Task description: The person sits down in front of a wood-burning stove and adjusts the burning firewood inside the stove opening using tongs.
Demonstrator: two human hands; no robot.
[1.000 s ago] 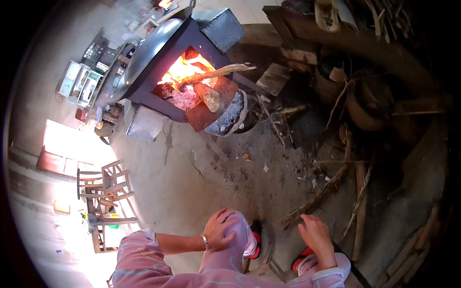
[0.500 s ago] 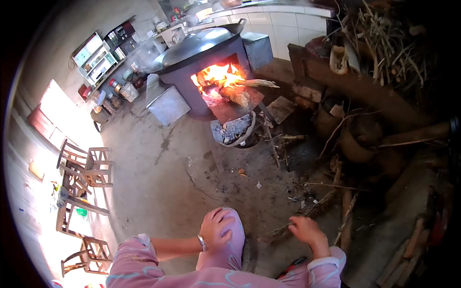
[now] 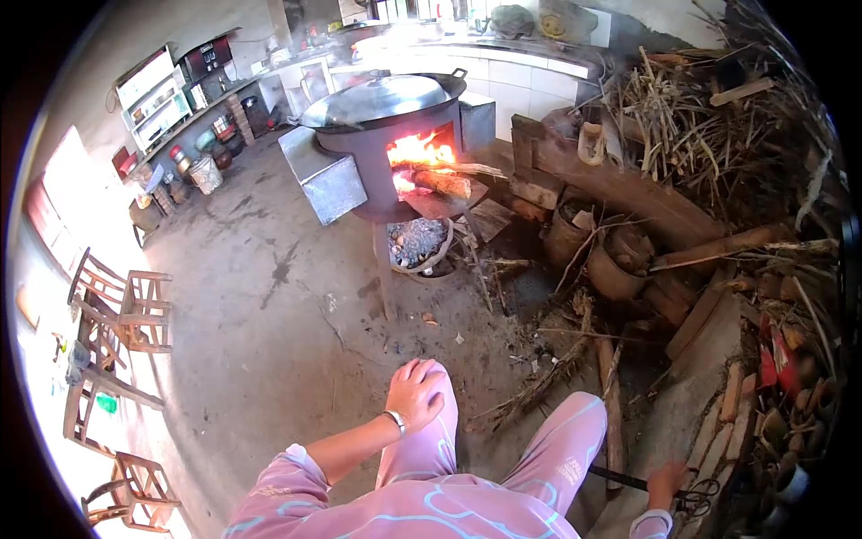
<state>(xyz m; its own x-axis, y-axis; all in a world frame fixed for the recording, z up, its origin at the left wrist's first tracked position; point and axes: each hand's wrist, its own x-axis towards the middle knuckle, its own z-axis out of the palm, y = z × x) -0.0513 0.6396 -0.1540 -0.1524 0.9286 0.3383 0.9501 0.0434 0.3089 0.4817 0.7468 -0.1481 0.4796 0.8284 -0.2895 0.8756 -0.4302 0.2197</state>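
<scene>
My left hand [image 3: 416, 395] rests flat on my left knee, fingers laid over the pink trouser leg [image 3: 453, 429], with a band at its wrist. Low on the right, beyond my right knee, my right hand [image 3: 664, 485] is closed around a pair of black fire tongs [image 3: 620, 476]. Their looped handles show past the hand and their thin dark shaft points toward my right leg; the hand's grip is slightly blurred. Ahead, flames and split firewood [image 3: 444, 183] fill the mouth of the round metal stove [image 3: 370, 180], which carries a lidded wok [image 3: 382, 97].
A basin of ash [image 3: 418, 244] stands under the stove. On the right lie piled sticks [image 3: 664, 126], pots [image 3: 618, 260] and stacked split wood [image 3: 723, 422]. A loose branch [image 3: 548, 373] crosses the floor ahead. Wooden chairs [image 3: 145, 310] stand at left.
My right hand has moved from above my right leg down to the right and now grips the fire tongs. My left hand stays on the knee. The view has tilted and shifted right.
</scene>
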